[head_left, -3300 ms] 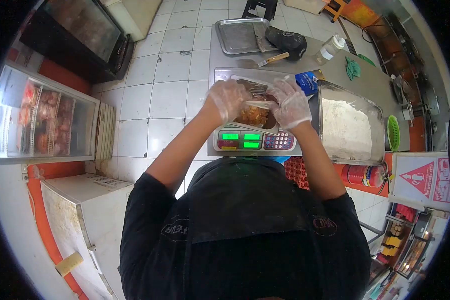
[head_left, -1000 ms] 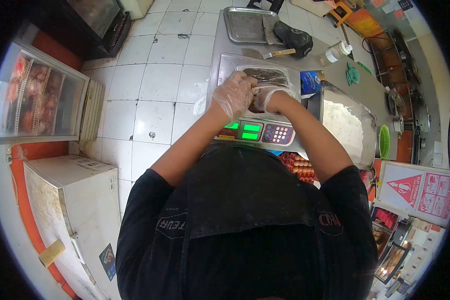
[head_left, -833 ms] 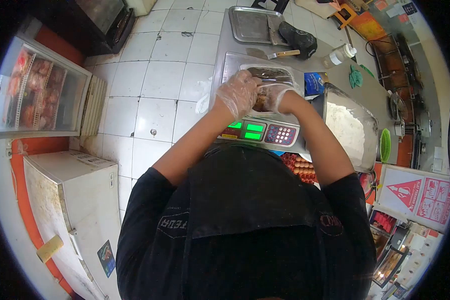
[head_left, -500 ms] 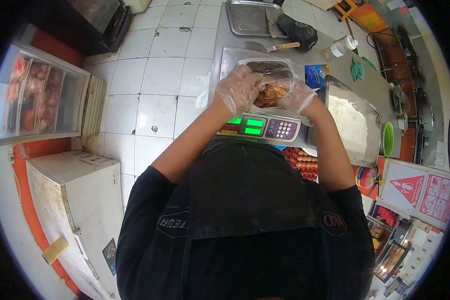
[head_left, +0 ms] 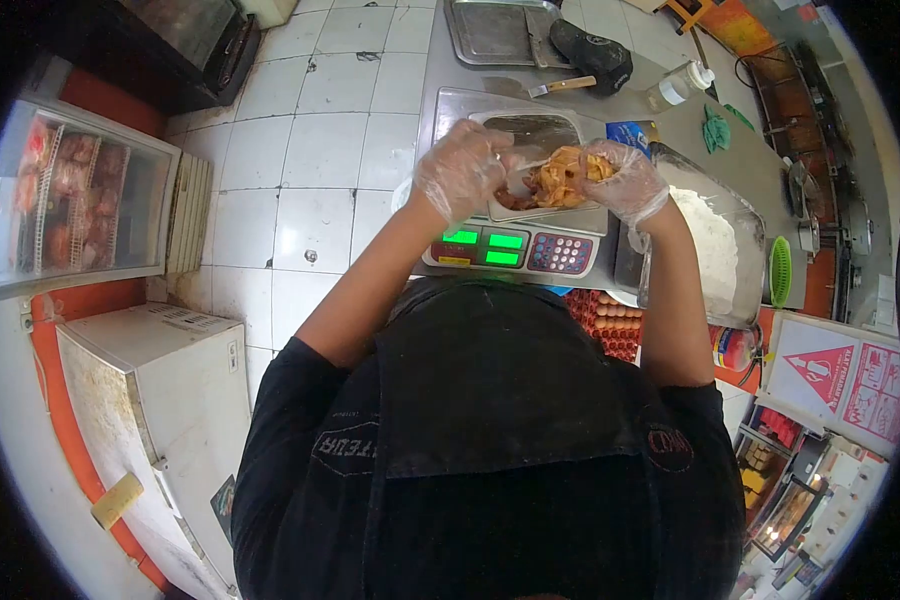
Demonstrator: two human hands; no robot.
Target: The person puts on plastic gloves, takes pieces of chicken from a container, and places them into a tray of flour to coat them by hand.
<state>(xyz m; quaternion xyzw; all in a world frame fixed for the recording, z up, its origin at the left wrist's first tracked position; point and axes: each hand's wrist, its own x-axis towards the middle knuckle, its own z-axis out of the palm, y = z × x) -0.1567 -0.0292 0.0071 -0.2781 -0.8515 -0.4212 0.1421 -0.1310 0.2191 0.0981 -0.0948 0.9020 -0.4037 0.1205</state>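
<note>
Both my hands wear clear plastic gloves and work over a rectangular metal pan [head_left: 577, 130] on a digital scale [head_left: 597, 262]. My right hand [head_left: 625, 180] is closed on a clump of yellow-brown marinated meat [head_left: 562, 178], raised at the pan's right side. Over the pan's left rim, my left hand [head_left: 460, 170] has its fingers curled together. Filmy clear plastic shows at its fingertips, close to the meat; I cannot tell what they grip. More brown pieces lie low in the pan. Green digits glow on the scale's display [head_left: 503, 258].
To the right stands a clear tub of white flour [head_left: 705, 245], with a blue packet [head_left: 630, 135] behind it. Farther back are a wooden-handled spatula [head_left: 570, 86], a black cap [head_left: 592, 55], a bottle [head_left: 678, 88] and a metal tray [head_left: 485, 35]. Egg trays [head_left: 610, 320] sit below the counter edge.
My right hand has moved right and up with the meat clump, which now shows more fully. My left hand has shifted slightly left, widening the gap between the hands.
</note>
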